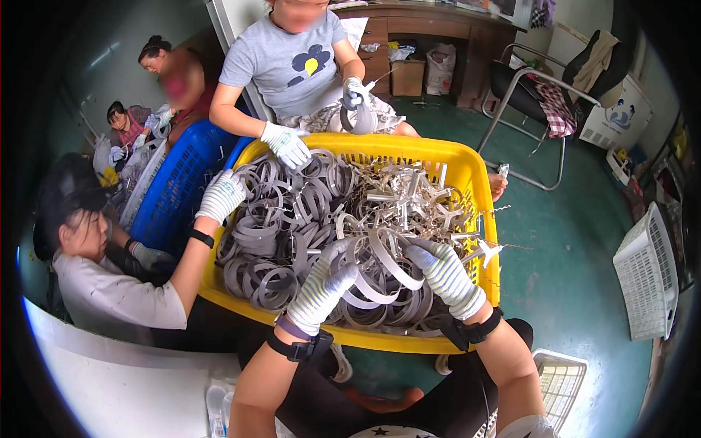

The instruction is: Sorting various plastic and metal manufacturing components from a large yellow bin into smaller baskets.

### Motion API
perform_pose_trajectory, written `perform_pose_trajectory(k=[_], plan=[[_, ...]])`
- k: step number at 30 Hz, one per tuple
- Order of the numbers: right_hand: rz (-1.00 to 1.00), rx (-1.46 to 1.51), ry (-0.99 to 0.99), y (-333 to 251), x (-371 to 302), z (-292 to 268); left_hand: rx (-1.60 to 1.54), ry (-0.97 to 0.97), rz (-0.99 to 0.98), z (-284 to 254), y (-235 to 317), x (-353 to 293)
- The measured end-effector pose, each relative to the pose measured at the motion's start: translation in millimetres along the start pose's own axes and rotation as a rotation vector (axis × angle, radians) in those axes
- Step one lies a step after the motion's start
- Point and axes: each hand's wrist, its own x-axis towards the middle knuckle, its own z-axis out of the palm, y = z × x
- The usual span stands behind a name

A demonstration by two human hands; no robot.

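Note:
My left hand (319, 289), in a striped knit glove, closes on the left side of some grey metal rings (387, 264). The same glove covers my right hand (447, 279), whose bent fingers grip the rings from the right. Both hands are above the near part of a yellow plastic basket (398, 343). Loose grey rings (274, 288) fill its left and near parts. Thin metal pieces with twisted scrap strips (409, 196) are heaped at its far right. My gloves hide parts of the held rings.
Across the basket, a co-worker's gloved hand holds rings (361, 119); another hand rests on the heap. A person at left reaches to the basket rim beside a blue crate (179, 179). A chair (537, 109) and white baskets (646, 274) stand right.

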Motion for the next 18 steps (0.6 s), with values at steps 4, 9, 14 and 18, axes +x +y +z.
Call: perform_pose_trajectory(k=[4,9,14,18], plan=[[0.083,0.175,0.004,0,-8,-5,-0.019,0.008,0.001,-1,9,-1],[-0.069,0.163,0.025,5,-11,5,-0.058,-0.011,0.022,8,11,0],[-0.115,0.037,0.043,9,-9,7,-0.059,0.025,0.017,10,6,-2],[-0.129,0.065,0.094,18,-9,8,-0.049,0.006,0.052,13,4,-3]])
